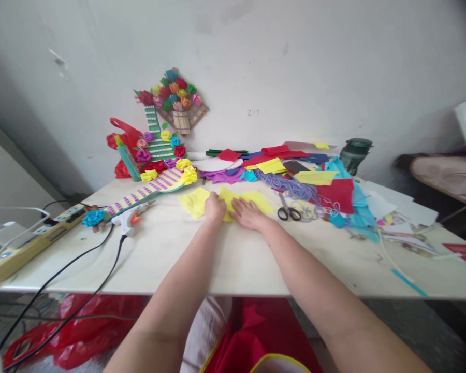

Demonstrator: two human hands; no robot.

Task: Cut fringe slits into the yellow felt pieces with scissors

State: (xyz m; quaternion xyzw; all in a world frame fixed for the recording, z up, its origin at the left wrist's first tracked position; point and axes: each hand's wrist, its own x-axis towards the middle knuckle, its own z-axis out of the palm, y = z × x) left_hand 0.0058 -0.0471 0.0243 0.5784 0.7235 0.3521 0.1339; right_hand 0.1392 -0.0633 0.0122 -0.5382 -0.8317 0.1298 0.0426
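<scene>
Yellow crepe paper (261, 201) lies on the white table under my right hand (246, 211), which is pressed flat on it with the fingers stretched out. My left hand (215, 207) is closed in a fist at the paper's left edge; what its fingers hold, if anything, is hidden. Beyond that fist another yellow piece of paper (194, 202) lies on the table. Black-handled scissors (289, 213) rest just right of my right hand, beside a tangle of purple yarn (289, 185).
A white glue gun (123, 223) with a black cord lies left, near a power strip (34, 248). Behind stand a green glue bottle (128, 159) and flower-decorated crafts (159, 137). Coloured paper (336, 194) is heaped at the back right, near a dark bottle (354, 155).
</scene>
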